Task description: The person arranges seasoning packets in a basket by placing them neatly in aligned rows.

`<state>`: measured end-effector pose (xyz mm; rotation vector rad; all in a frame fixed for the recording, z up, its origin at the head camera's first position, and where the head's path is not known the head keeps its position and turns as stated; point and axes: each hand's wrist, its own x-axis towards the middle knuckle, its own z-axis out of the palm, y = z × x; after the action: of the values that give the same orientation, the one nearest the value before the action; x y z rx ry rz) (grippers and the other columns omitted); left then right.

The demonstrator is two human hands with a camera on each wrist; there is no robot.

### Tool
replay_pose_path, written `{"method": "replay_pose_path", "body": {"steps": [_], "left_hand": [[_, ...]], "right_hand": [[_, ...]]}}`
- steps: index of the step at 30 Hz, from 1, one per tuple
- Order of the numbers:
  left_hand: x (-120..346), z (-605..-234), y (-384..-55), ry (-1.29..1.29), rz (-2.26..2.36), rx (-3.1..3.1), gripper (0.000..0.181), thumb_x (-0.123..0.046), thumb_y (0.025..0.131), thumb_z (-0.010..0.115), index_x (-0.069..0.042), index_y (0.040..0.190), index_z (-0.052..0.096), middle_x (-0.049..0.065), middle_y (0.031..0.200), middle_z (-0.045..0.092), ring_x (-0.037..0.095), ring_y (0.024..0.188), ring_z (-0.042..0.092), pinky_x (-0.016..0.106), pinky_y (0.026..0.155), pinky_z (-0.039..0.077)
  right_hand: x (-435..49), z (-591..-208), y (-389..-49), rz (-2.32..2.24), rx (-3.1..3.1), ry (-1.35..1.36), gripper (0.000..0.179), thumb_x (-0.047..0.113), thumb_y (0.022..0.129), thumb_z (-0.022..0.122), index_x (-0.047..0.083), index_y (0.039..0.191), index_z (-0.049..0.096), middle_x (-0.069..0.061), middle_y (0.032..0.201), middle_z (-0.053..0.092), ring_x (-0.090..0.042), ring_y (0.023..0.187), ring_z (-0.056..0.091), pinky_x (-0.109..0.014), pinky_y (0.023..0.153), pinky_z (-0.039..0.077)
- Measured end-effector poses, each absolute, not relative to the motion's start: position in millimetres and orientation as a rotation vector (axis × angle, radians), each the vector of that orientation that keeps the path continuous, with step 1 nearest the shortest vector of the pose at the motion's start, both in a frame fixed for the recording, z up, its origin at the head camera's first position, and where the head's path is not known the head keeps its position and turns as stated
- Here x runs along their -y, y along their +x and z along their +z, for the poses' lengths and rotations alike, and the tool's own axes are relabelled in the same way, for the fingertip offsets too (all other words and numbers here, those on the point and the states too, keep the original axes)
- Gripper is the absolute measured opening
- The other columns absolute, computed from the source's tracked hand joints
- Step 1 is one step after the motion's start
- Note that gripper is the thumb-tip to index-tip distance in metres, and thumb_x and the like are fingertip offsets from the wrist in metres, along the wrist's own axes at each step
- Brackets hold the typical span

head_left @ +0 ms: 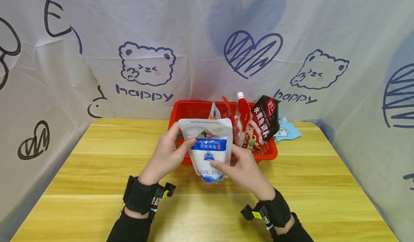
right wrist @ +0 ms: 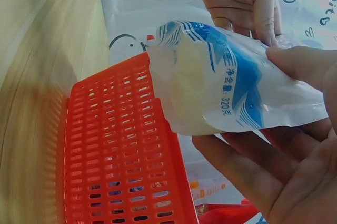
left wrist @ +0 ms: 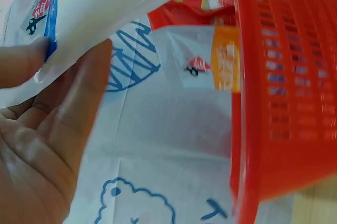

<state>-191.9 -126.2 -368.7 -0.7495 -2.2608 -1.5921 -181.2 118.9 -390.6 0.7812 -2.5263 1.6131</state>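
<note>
Both hands hold a white and blue pouch of sea salt [head_left: 209,152] upright in front of the red basket [head_left: 223,103]. The left hand [head_left: 166,156] pinches its upper left edge, thumb on the front and fingers behind. Lower down on the other side, the right hand [head_left: 247,168] grips it with the thumb across the front. In the right wrist view the bottom of the salt pouch [right wrist: 210,79] shows blue print, with the right fingers [right wrist: 247,174] beneath it. The left wrist view shows the left thumb [left wrist: 21,63] on the pouch's top edge.
In the basket stand a red pouch with a white cap [head_left: 242,114], a dark seasoning packet [head_left: 266,116] and a white and orange packet [left wrist: 197,58]. A light blue packet [head_left: 289,130] lies on the wooden table [head_left: 106,163] behind the basket's right end. A drawn-on white cloth [head_left: 200,30] hangs behind.
</note>
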Motion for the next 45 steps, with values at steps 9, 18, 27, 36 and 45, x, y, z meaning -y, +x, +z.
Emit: {"method": "replay_pose_path", "body": {"steps": [9,18,27,36,45], "left_hand": [[141.6,-355.5,-183.5,-0.680,-1.209,2.368,0.058,-0.003,0.086,0.084,-0.005,0.136,0.055,0.010,0.132,0.064,0.025,0.115,0.064,0.043,0.093,0.059],[139.6,-356.1,-182.8,-0.841,-0.961,2.488,0.047,-0.002,0.083,0.087,-0.010,0.126,0.068,0.003,0.115,0.073,0.022,0.105,0.071,0.043,0.094,0.059],[133.2,-359.9,-181.9,-0.854,-0.862,2.501,0.030,-0.002,0.083,0.086,-0.011,0.106,0.068,0.005,0.095,0.076,0.021,0.082,0.073,0.038,0.073,0.062],[122.3,-359.4,-185.9,-0.895,-0.803,2.314,0.026,0.002,0.085,0.083,-0.010,0.102,0.067,0.005,0.092,0.075,0.022,0.079,0.075,0.035,0.068,0.063],[119.4,-333.3,-192.4,-0.961,-0.746,2.201,0.024,0.006,0.083,0.082,-0.006,0.100,0.069,0.008,0.092,0.076,0.026,0.082,0.075,0.038,0.070,0.063]], "right_hand": [[-119.8,-392.5,-183.8,1.435,2.618,0.855,0.042,0.023,0.090,0.084,0.009,0.127,0.072,-0.006,0.114,0.077,-0.016,0.094,0.075,-0.032,0.078,0.063],[-117.1,-396.1,-184.3,1.345,2.654,0.958,0.035,0.022,0.088,0.086,0.009,0.119,0.077,-0.005,0.108,0.078,-0.017,0.090,0.075,-0.026,0.075,0.061],[-116.6,-397.7,-185.7,1.318,2.632,1.020,0.032,0.022,0.088,0.086,0.009,0.116,0.079,-0.005,0.105,0.079,-0.015,0.089,0.075,-0.024,0.074,0.061],[-119.5,-392.1,-188.1,1.294,2.661,0.962,0.044,0.025,0.086,0.087,0.012,0.126,0.073,-0.003,0.117,0.076,-0.016,0.099,0.073,-0.031,0.084,0.061],[-133.3,-390.9,-192.1,1.431,2.511,0.954,0.047,0.027,0.087,0.086,0.013,0.129,0.072,-0.002,0.123,0.074,-0.019,0.109,0.070,-0.043,0.090,0.060]]}}
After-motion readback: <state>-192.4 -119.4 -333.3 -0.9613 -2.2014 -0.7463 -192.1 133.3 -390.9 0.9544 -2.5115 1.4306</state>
